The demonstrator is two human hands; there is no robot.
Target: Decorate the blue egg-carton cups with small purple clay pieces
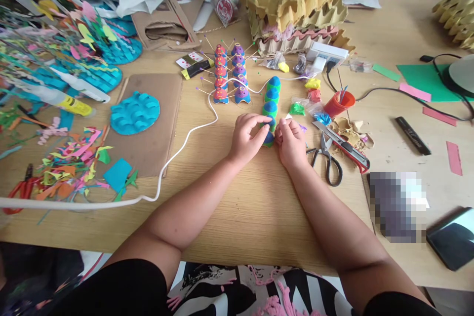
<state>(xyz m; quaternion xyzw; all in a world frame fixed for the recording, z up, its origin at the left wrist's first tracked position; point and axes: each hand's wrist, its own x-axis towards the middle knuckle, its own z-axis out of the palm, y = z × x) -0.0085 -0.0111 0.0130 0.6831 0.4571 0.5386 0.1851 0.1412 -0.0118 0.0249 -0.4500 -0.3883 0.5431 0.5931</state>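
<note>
A row of blue and green painted egg-carton cups (pixel 272 95) runs away from me on the wooden table. My left hand (pixel 250 139) is at the near cups from the left, with its thumb and index finger on either side of one cup. On the right of the same row is my right hand (pixel 291 140), its fingers curled together; whatever they may hold is too small to make out. Beyond my hands stand a red and blue row (pixel 221 76) and a purple and blue row (pixel 241 76) of cups with thin pins sticking out.
Scissors (pixel 327 158) and a box cutter (pixel 344 145) lie right of my right hand, near a red cup (pixel 338 103). A white cable (pixel 185 140) crosses the left side, by cardboard (pixel 148 153). Egg trays (pixel 296 0) are stacked behind.
</note>
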